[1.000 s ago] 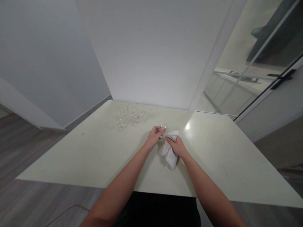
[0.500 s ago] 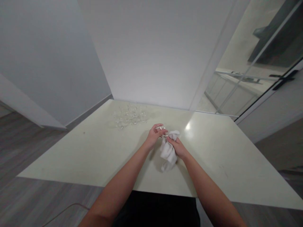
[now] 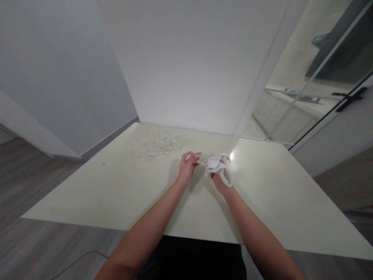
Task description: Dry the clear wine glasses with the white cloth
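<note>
Left hand (image 3: 186,166): pinching 1 clear glass (image 3: 203,161) | Right hand (image 3: 222,184): gripping 1 white cloth (image 3: 215,164) | Table (image 3: 122,182): several clear glasses (image 3: 166,151), count indistinct

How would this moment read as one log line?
left hand: holding clear glass | right hand: holding white cloth | other glasses: grouped on table, far left
</note>
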Tool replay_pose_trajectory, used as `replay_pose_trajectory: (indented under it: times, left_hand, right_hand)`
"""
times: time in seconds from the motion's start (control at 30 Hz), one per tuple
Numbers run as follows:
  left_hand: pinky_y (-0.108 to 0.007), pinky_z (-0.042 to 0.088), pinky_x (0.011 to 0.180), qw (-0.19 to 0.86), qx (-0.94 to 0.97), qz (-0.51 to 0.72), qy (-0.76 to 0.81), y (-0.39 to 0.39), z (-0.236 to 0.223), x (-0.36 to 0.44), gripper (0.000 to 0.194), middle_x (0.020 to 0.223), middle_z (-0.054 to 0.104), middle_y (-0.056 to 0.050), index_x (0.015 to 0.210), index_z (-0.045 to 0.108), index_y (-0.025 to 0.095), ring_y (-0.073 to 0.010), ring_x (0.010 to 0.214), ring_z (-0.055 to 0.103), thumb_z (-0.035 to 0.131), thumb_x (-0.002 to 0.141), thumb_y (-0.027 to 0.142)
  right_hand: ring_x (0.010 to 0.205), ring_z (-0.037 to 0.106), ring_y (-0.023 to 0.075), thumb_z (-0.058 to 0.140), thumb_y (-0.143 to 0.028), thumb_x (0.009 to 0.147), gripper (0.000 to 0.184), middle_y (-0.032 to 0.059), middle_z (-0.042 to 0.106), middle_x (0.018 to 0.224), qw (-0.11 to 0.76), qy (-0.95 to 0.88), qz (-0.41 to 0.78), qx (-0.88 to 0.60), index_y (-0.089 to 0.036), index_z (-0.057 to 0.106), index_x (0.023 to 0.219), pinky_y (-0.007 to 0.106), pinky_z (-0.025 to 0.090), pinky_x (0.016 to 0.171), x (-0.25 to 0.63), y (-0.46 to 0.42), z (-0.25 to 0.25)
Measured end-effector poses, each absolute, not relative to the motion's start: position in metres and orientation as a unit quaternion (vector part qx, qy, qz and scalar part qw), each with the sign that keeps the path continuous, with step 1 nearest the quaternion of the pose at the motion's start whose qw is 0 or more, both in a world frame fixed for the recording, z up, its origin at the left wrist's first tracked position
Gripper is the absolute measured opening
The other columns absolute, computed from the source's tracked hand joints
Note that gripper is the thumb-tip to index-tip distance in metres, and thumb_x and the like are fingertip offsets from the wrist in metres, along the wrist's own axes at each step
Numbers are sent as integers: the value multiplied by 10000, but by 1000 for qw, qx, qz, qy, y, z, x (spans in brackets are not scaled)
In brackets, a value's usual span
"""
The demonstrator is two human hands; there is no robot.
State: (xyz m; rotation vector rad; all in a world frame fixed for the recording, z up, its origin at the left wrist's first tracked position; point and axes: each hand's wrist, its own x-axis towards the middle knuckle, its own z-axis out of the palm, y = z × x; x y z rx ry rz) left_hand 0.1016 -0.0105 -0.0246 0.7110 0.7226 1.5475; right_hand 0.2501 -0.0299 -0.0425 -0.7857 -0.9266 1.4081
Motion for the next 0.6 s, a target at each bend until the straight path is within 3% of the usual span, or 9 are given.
replay_pose_trajectory:
  times: [0.1,0.3,0.43,0.6]
  left_hand:
    - [-239,474,688,611,274,676,309,-11,-22,102,478,1079,700,-82,958,527,198,-146,877,671,713,709,560]
    - [-266,518,726,599,197,718,296,-9,-17,97,462,1048,710,-71,890,544,187,-158,855,683,724,699,567]
    - [-195,484,636,594,171,721,312,-6,-15,88,418,1035,707,-40,910,546,200,-103,789,670,678,747,562]
    - [-203,484,666,609,220,704,290,-11,-11,90,430,1083,693,-57,925,548,197,-116,834,674,674,745,566]
  right_hand:
    - [1139,587,196,549,-629,809,432,24,683,1121,644,-343,611,-308,-285,632,1058,339,494,933,251,-31,-38]
    - [1263,517,223,383,-652,875,544,45,587,1331,654,-337,624,-264,-274,578,1214,406,488,946,252,-37,-22]
    - [1220,552,223,428,-638,849,519,42,651,1237,682,-275,625,-263,-246,634,1119,394,471,973,259,-37,-22]
    - [1101,617,246,520,-559,773,406,37,723,1010,670,-301,591,-333,-229,681,946,378,488,944,256,-39,-27]
